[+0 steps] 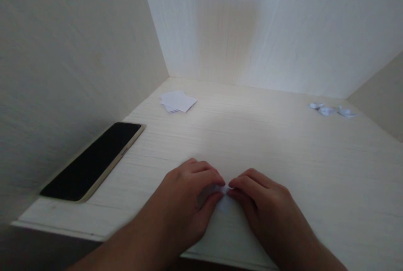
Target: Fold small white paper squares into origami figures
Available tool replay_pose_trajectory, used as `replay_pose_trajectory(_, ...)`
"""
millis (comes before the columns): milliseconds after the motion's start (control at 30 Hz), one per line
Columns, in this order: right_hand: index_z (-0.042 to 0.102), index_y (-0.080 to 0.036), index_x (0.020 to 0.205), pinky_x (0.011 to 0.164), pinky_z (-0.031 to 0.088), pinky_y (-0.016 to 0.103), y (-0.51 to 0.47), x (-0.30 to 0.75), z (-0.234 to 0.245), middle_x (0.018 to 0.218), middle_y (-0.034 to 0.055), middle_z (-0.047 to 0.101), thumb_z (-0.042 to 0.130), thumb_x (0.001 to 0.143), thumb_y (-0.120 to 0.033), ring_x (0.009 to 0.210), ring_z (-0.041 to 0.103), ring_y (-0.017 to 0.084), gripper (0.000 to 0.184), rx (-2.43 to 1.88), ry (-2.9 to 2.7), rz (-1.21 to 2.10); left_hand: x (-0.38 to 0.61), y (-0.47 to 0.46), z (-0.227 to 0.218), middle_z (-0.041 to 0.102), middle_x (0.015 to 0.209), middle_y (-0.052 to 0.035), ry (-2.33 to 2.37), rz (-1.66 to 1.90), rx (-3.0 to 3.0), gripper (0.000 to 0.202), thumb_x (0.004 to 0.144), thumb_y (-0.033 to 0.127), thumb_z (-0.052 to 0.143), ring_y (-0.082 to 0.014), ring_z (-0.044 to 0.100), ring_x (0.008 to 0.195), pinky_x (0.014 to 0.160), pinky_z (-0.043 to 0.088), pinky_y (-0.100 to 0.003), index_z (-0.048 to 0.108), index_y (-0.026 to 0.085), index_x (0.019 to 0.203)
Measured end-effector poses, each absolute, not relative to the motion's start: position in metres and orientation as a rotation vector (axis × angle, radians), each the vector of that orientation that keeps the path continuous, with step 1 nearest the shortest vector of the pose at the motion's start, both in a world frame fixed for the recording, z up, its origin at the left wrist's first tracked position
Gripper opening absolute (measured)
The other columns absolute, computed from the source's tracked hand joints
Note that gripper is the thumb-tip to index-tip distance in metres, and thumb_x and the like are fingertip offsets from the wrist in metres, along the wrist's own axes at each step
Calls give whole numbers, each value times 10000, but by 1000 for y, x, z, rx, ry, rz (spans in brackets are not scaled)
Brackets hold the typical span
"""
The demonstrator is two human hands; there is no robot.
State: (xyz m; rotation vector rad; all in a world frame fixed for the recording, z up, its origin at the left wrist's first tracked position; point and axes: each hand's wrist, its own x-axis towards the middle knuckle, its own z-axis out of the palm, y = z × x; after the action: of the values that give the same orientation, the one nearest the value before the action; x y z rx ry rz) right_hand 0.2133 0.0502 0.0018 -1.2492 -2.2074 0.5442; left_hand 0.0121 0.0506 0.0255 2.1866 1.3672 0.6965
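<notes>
Small white paper piece (225,199) flat on the pale desk (267,140) near its front edge, pinched between the fingertips of left hand (185,197) and right hand (262,206), both closed on it. Off left, a dark phone (94,159). Farther back, a stack of paper squares (178,101). Far right, crumpled white bits (332,110).

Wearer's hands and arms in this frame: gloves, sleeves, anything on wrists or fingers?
Left hand and right hand are bare: no gloves, no rings that show. Left forearm and right forearm are bare to the frame edge: no sleeve, watch or band in view. Picture is soft, so fine marks may be missed.
</notes>
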Motion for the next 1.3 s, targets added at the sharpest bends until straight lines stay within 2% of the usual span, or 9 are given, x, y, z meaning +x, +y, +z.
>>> replay_pose_trajectory(167, 719, -211, 908, 667, 535, 294, 47, 211, -1, 851, 33, 683, 573, 950, -98, 710, 665, 180, 189, -1268, -2235, 440, 12, 52, 22, 733, 966, 7, 1352, 725, 2177, 150, 853, 148, 661, -175, 676, 901, 833, 537, -320, 765, 250, 886)
replay_pose_trajectory(400, 745, -220, 950, 716, 552, 271, 46, 212, -3, 865, 41, 701, 544, 965, -99, 740, 671, 162, 235, -1215, -2226, 420, 8, 48, 19, 729, 967, -8, 1343, 787, 2206, 118, 871, 163, 650, -170, 675, 905, 835, 540, -316, 751, 222, 855)
replay_pose_trajectory(500, 748, -227, 971, 705, 562, 262, 46, 213, -3, 892, 41, 713, 538, 968, -107, 733, 675, 155, 242, -1195, -2228, 390, 8, 48, 20, 720, 945, -5, 1364, 745, 2201, 109, 876, 167, 649, -176, 670, 893, 810, 539, -322, 737, 226, 901)
replay_pose_trajectory(700, 737, -197, 1019, 682, 597, 313, 44, 216, -2, 955, 61, 732, 542, 963, -93, 756, 689, 189, 229, -1053, -2310, 205, 7, 49, 18, 736, 974, 5, 1321, 800, 2208, 165, 860, 141, 658, -154, 683, 885, 812, 550, -286, 776, 252, 891)
replay_pose_trajectory(967, 725, -175, 1083, 666, 606, 350, 40, 215, 2, 977, 90, 717, 586, 960, -139, 789, 652, 215, 189, -987, -2407, 117, 9, 47, 18, 738, 939, -31, 1254, 870, 2276, 203, 897, 108, 596, -155, 679, 870, 785, 564, -268, 773, 199, 855)
replay_pose_trajectory(1100, 709, -177, 1148, 650, 606, 353, 40, 216, 4, 985, 97, 702, 598, 952, -177, 794, 635, 223, 226, -1015, -2439, 134, 10, 46, 16, 733, 939, -41, 1221, 902, 2335, 217, 902, 87, 579, -156, 671, 867, 783, 567, -269, 769, 183, 858)
replay_pose_trajectory(1300, 707, -179, 1125, 637, 614, 342, 39, 217, 5, 932, 82, 683, 632, 904, -144, 766, 621, 217, 236, -1022, -2481, 143, 10, 43, 16, 731, 937, -49, 1222, 859, 2405, 234, 928, 80, 557, -175, 663, 867, 806, 590, -310, 758, 172, 852)
